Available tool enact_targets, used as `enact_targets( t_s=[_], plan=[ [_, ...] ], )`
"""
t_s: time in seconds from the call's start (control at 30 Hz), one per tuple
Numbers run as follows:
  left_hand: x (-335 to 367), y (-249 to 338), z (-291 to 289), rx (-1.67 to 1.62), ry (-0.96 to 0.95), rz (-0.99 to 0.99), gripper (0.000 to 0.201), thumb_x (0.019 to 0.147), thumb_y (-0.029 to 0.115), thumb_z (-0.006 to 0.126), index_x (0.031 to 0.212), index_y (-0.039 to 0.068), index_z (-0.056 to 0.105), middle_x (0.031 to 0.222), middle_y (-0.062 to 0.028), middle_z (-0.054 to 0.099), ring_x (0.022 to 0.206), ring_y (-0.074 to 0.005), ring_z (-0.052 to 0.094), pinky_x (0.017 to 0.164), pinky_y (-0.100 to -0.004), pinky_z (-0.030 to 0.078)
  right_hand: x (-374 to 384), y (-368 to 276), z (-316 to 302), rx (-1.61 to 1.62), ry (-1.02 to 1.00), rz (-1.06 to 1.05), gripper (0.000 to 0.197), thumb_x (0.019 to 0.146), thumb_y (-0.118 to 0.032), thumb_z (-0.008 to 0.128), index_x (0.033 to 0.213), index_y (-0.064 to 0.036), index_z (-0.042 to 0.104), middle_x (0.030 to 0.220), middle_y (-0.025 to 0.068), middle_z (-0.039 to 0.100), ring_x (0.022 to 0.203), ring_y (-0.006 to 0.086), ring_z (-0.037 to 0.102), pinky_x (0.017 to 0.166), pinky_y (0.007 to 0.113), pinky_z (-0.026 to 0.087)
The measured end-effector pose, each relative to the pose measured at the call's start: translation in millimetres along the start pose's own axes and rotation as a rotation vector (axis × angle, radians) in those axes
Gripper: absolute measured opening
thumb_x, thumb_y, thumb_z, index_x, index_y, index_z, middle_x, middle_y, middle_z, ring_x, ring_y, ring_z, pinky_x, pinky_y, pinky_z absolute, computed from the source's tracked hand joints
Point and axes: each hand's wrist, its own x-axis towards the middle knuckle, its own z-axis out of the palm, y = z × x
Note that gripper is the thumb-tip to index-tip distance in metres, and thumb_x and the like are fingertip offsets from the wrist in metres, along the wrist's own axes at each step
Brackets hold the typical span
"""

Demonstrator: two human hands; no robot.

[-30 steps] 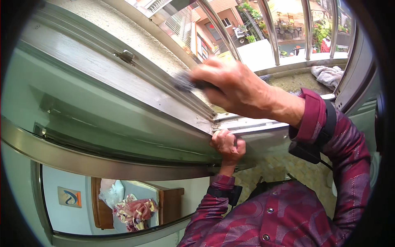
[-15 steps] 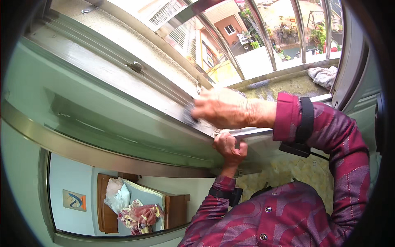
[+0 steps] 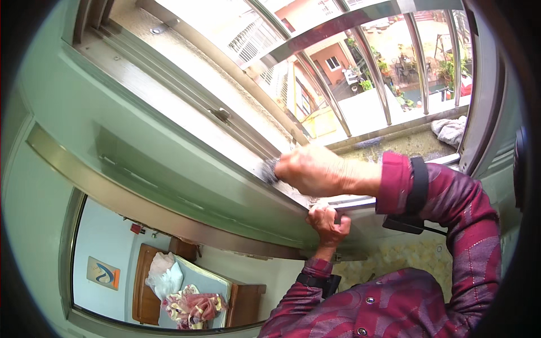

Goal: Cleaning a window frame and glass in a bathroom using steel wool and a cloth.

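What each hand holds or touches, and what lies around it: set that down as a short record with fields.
Right hand: closed on a dark tool, blurred, perhaps a brush
Tool position: at the metal window frame, near its corner
Left hand: fingers curled at the frame's near edge, below the right hand
Beyond the frame: upright metal bars
Far right: crumpled grey cloth beside the bars
Lower left: bed with bunched pink-and-white fabric
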Motion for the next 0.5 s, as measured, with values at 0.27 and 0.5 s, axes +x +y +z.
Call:
enact_targets(
  t_s=[0.27,0.5],
  plan=[
    [13.8,-0.1,6.4,-0.042,0.009,0.066,0.019,0.059,0.02,0.059,0.067,0.01,0.045,0.087,-0.0103,0.053,0.088,-0.0292,0.047,0.079,-0.0417,0.035,182.6,-12.5,-149.6,0.041,0.626,-0.192,0.023,0.073,-0.011,0.047,0.093,-0.0059,0.057,0.073,0.0169,0.058,0.063,0.0333,0.057,0.055,0.043,0.046],
    [7.6,5.4,-4.0,-0.084,-0.006,0.005,0.024,0.058,0.026,0.059,0.066,0.009,0.044,0.086,-0.0115,0.05,0.09,-0.0304,0.046,0.081,-0.0411,0.034,95.8,-7.3,-26.3,-0.154,0.555,-0.136,0.013,0.075,-0.007,0.054,0.087,-0.0068,0.058,0.085,0.0087,0.05,0.069,0.0215,0.057,0.056,0.038,0.048]
  ],
)
